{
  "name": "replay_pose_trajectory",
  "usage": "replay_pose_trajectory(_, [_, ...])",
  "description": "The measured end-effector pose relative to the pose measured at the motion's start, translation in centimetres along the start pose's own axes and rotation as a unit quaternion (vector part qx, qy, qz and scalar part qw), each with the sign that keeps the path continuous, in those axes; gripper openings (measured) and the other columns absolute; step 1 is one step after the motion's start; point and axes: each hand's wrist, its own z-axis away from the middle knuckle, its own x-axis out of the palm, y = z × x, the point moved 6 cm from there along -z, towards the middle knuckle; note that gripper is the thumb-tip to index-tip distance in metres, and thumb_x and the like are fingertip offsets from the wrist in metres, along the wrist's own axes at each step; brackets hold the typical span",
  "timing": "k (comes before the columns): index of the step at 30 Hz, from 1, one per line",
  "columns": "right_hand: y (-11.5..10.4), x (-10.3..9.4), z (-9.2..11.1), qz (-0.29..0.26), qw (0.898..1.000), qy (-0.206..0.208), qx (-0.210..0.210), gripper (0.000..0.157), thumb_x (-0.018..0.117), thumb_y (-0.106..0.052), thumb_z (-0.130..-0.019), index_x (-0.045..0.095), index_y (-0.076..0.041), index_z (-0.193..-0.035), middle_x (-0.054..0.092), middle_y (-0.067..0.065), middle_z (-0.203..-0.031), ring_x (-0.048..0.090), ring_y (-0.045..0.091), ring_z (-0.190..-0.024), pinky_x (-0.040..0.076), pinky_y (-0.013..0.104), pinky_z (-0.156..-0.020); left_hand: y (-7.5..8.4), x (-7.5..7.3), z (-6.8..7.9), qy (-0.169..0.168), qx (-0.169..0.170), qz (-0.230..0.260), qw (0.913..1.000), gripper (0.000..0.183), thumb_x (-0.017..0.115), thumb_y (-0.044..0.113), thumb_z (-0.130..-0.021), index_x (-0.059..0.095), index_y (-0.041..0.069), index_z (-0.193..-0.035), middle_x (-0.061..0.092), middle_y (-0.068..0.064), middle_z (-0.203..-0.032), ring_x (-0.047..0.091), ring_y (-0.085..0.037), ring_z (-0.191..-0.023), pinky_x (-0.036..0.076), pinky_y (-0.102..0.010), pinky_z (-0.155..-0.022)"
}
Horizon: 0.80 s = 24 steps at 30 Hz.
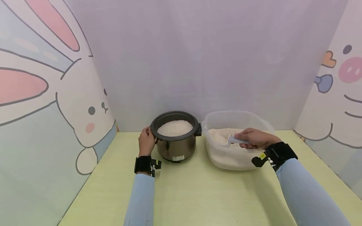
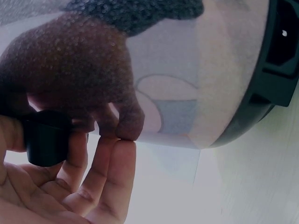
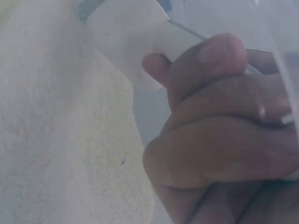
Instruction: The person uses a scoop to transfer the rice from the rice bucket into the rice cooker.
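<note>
A dark rice cooker (image 1: pixel 175 147) stands lidless on the table, its pot filled high with white rice (image 1: pixel 176 128). At its left side, my left hand (image 1: pixel 146 142) grips the black side handle (image 2: pixel 46 140); its fingertips meet the shiny body in the left wrist view. To the right, a clear plastic tub (image 1: pixel 226 163) holds more rice (image 1: pixel 219 136). My right hand (image 1: pixel 251 138) reaches over the tub's front rim and holds a white scoop (image 3: pixel 126 42) by its handle, fingers curled round it. In the right wrist view the scoop's head is close to the rice.
Cooker and tub stand side by side on a pale yellow-green table (image 1: pixel 198 194), close to the plain back wall (image 1: pixel 198 62). Side panels with cartoon animals (image 1: pixel 85 119) border the table left and right. A label (image 1: pixel 178 158) is on the cooker's front.
</note>
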Motion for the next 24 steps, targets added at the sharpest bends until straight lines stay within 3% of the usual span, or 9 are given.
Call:
replay_pose_trajectory(4, [-0.1,-0.09,0.04,-0.016,0.999,-0.016,-0.025,0.042,0.04,-0.028,-0.113,0.063,0.007,-0.115,0.055,-0.002,-0.068,0.036,0.007,-0.049,0.029,0.024,-0.048,0.06,-0.05,0.13,0.0,-0.001,0.001,1.0,0.045,0.04,0.027,-0.112,0.054,-0.004,-0.141,0.062,-0.025,-0.129,0.061,-0.035,-0.109,0.054,-0.049,-0.086])
replay_pose_trajectory(9, [-0.02,-0.25,0.07,-0.035,0.999,-0.02,-0.031,0.042,0.039,-0.029,-0.113,0.063,0.006,-0.114,0.056,-0.002,-0.069,0.037,0.007,-0.05,0.03,0.024,-0.048,0.05,-0.01,0.22,-0.004,-0.005,0.004,1.0,0.045,0.039,0.026,-0.112,0.053,-0.004,-0.142,0.062,-0.025,-0.129,0.061,-0.035,-0.109,0.054,-0.048,-0.085])
replay_pose_trajectory(16, [-0.13,-0.3,0.05,-0.102,0.994,-0.023,-0.044,0.041,0.037,-0.027,-0.114,0.06,0.006,-0.121,0.053,-0.001,-0.071,0.033,0.008,-0.05,0.025,0.029,-0.05,0.04,-0.06,0.12,0.001,-0.002,0.002,1.0,0.044,0.039,0.026,-0.112,0.054,-0.004,-0.141,0.063,-0.024,-0.127,0.061,-0.033,-0.105,0.054,-0.047,-0.083])
replay_pose_trajectory(24, [-0.19,-0.53,0.32,-0.135,0.99,-0.006,-0.043,0.042,0.035,-0.029,-0.114,0.064,0.001,-0.118,0.052,-0.001,-0.074,0.034,0.007,-0.052,0.028,0.026,-0.051,0.17,0.0,0.31,-0.001,-0.003,0.005,1.0,0.045,0.039,0.027,-0.112,0.054,-0.003,-0.142,0.063,-0.023,-0.12,0.061,-0.031,-0.098,0.056,-0.041,-0.077])
